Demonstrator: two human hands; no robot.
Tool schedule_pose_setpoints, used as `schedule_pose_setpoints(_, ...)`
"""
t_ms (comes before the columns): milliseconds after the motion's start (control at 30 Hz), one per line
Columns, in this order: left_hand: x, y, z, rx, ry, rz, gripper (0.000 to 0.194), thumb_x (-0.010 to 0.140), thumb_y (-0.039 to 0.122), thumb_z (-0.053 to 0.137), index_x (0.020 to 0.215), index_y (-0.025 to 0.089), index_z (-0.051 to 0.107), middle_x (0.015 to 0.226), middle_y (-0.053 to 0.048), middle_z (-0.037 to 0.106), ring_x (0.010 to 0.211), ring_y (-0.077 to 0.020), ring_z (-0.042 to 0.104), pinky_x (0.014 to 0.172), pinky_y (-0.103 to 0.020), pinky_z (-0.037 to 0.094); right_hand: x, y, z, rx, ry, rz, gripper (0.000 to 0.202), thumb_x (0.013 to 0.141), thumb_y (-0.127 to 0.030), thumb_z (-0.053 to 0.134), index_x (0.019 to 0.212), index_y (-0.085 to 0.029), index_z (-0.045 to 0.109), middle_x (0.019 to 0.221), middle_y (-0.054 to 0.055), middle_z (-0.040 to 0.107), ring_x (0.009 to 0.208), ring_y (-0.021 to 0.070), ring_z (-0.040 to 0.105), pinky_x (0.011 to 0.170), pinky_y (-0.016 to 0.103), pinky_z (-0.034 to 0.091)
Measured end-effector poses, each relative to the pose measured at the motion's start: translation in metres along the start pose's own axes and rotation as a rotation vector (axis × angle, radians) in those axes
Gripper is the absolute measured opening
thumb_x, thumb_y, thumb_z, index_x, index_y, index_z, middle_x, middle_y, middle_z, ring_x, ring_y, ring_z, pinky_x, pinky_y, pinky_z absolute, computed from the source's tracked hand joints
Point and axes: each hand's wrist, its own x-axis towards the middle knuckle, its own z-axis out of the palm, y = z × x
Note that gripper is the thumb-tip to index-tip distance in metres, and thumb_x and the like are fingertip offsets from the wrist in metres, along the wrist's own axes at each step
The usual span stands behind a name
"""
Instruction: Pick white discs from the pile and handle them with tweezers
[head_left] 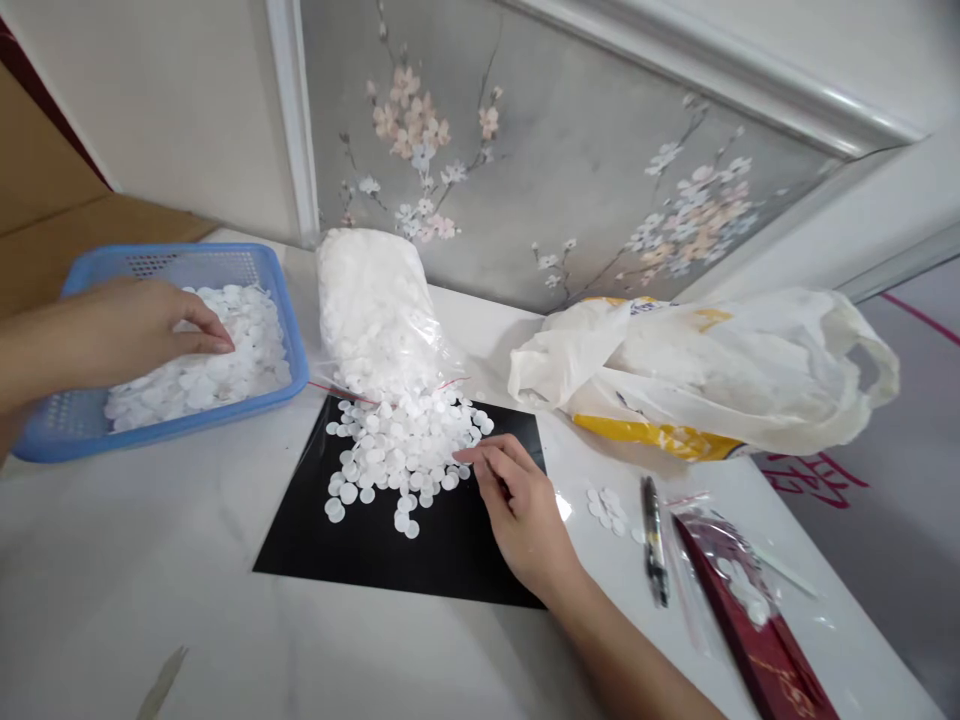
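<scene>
My left hand (161, 330) is over a blue plastic basket (300, 350), its thumb and fingertips drawn together just above the white discs (217, 370) inside. Whether a disc sits in that pinch is hidden. Beside the right edge of a loose pile of small round white discs (409, 440) is my right hand (517, 510). Its fingers are bent, with forefinger and thumb close together at the discs; anything between them is too small to make out. The pile lies on a black sheet (420, 575), spilling from the mouth of a clear plastic bag (375, 300) full of discs.
A white and yellow carrier bag (690, 370) lies at the back right. Nearer on the right are a few loose discs (606, 510), a pen (654, 540) and a dark red packet (765, 620) under a clear zip bag. A flowered panel (570, 170) stands behind the white table (225, 620).
</scene>
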Motion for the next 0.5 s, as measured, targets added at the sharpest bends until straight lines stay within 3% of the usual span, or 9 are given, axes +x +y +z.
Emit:
schedule_pose_setpoints(33,-0.002,0.004,-0.002,0.082,-0.021,-0.02,0.045,0.088,0.046,0.044,0.085,0.014,0.075,0.09,-0.006,0.074,0.09,-0.0269,0.064,0.09,-0.042,0.043,0.001,-0.001,0.001,-0.019,-0.013,-0.025,0.029,0.097,-0.025,0.04,0.106,-0.024,0.067,0.103,0.007,0.056,0.062,0.013,0.055,0.06,0.028,0.05)
schedule_pose_setpoints(100,-0.009,0.021,-0.008,0.177,0.071,-0.018,0.049,0.094,0.046,0.037,0.093,0.012,0.072,0.103,-0.007,0.069,0.107,-0.0297,0.058,0.1,-0.049,0.036,0.005,-0.006,0.005,-0.054,-0.073,-0.059,0.03,0.096,-0.023,0.044,0.119,-0.026,0.063,0.113,0.008,0.051,0.056,0.0091,0.053,0.061,0.029,0.054)
schedule_pose_setpoints(233,-0.035,0.074,0.0,0.004,0.315,0.312,0.041,0.099,0.037,0.034,0.106,0.012,0.066,0.115,-0.008,0.062,0.117,-0.0251,0.051,0.104,-0.043,0.036,0.017,-0.021,0.019,-0.166,-0.231,-0.164,0.047,0.092,-0.027,0.057,0.138,-0.029,0.047,0.13,0.011,0.041,0.062,0.0095,0.058,0.072,0.037,0.059)
schedule_pose_setpoints(300,-0.051,0.099,0.022,-0.089,0.274,0.5,0.038,0.1,0.038,0.037,0.108,0.014,0.064,0.111,-0.008,0.062,0.111,-0.0224,0.055,0.1,-0.038,0.041,0.022,-0.025,0.025,-0.234,-0.296,-0.237,0.049,0.091,-0.026,0.059,0.138,-0.026,0.046,0.13,0.013,0.04,0.066,0.0119,0.061,0.071,0.039,0.059)
schedule_pose_setpoints(367,-0.066,0.114,0.053,-0.093,0.195,0.608,0.043,0.097,0.047,0.04,0.121,0.017,0.06,0.124,-0.012,0.06,0.116,-0.0268,0.054,0.098,-0.042,0.044,0.023,-0.024,0.027,-0.264,-0.333,-0.295,0.043,0.092,-0.022,0.057,0.134,-0.024,0.05,0.125,0.012,0.043,0.07,0.0136,0.062,0.071,0.038,0.059)
schedule_pose_setpoints(500,-0.084,0.124,0.108,-0.013,0.135,0.675,0.07,0.09,0.06,0.046,0.145,0.017,0.037,0.153,-0.017,0.036,0.141,-0.0354,0.031,0.107,-0.052,0.035,0.014,-0.011,0.015,-0.175,-0.299,-0.237,0.034,0.091,-0.014,0.055,0.122,-0.026,0.061,0.106,0.005,0.048,0.07,0.0118,0.059,0.076,0.032,0.057)
